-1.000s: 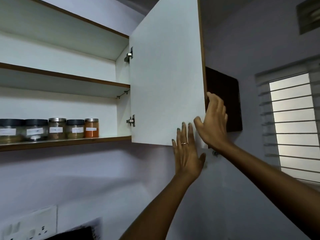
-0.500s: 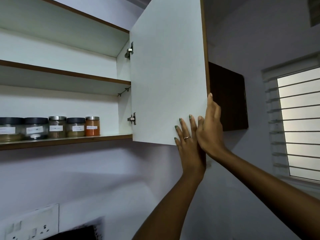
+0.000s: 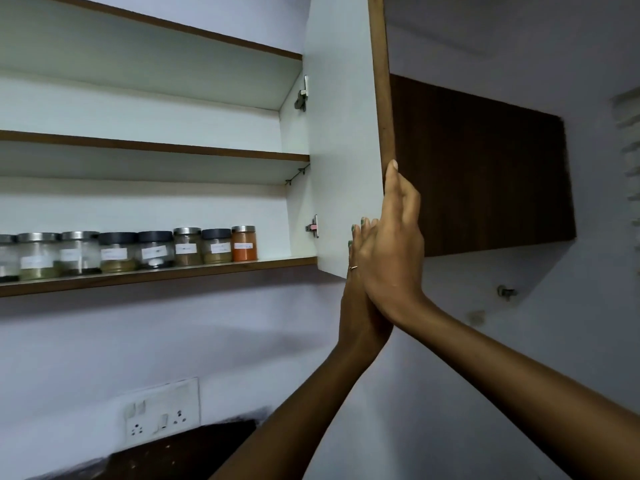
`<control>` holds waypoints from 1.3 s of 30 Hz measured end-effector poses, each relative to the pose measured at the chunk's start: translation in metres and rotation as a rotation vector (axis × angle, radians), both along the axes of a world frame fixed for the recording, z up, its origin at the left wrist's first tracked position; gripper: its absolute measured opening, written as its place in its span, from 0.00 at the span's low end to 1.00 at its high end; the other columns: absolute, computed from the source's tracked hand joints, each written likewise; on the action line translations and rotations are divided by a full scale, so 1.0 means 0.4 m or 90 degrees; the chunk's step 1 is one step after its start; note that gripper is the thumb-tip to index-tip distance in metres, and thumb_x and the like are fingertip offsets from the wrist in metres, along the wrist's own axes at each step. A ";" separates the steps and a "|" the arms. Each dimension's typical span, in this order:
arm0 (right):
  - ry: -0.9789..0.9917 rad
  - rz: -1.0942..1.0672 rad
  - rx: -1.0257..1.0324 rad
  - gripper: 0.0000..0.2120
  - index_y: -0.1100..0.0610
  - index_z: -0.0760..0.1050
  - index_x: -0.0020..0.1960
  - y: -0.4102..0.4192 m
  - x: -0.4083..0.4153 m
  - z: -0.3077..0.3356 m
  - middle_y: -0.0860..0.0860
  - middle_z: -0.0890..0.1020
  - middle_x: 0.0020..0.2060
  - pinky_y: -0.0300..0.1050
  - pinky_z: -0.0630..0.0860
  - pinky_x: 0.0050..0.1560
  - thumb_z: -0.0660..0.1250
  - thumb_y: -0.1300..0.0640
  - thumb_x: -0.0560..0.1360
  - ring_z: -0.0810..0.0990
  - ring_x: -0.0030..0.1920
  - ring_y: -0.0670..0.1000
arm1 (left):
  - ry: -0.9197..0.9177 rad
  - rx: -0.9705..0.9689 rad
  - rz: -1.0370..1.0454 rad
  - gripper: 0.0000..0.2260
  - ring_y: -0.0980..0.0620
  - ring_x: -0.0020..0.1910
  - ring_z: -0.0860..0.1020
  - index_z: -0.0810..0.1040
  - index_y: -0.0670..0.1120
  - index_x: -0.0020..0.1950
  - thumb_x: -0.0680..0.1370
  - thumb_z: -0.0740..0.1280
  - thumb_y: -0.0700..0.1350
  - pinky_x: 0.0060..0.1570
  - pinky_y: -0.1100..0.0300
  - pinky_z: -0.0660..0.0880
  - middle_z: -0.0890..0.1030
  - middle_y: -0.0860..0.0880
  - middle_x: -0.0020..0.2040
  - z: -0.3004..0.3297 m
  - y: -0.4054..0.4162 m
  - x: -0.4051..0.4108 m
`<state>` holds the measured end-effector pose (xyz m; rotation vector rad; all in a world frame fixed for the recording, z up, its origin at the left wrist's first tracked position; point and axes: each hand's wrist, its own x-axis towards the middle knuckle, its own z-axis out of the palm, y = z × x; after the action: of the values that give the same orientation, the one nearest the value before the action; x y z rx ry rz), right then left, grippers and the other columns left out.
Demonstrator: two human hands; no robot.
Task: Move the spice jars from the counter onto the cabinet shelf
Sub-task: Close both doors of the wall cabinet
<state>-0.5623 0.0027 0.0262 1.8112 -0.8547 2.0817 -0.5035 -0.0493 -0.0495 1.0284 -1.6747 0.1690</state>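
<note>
Spice jars (image 3: 187,249): row on lowest cabinet shelf (image 3: 156,273) | glass, rigid, breakable, probably light; grasp around body | left hand (image 3: 360,258), right hand (image 3: 391,251): fingers straight, flat on cabinet door (image 3: 343,133), holding nothing

Pretty clearly a home kitchen. There's a wall cabinet (image 3: 214,116) with white shelves and brown edging, its door (image 3: 341,133) swung open, and a row of labelled spice jars (image 3: 145,251) lined up along the front edge of the bottom shelf (image 3: 156,273). Below it is a painted wall with a switch-and-socket plate (image 3: 162,410), and a second dark wood cabinet (image 3: 485,168) hangs further right.
</note>
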 end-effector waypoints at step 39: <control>0.271 0.228 0.018 0.25 0.53 0.51 0.76 -0.111 0.705 -0.115 0.48 0.51 0.77 0.50 0.50 0.76 0.53 0.57 0.81 0.47 0.76 0.46 | 0.077 -0.156 0.294 0.31 0.59 0.70 0.60 0.41 0.56 0.76 0.80 0.56 0.54 0.59 0.72 0.61 0.51 0.52 0.77 0.049 0.143 0.725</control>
<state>-0.2805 -0.0416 -0.0196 2.4453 -0.4752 1.7525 -0.2134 0.0079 -0.0299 1.1962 -1.2500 0.5871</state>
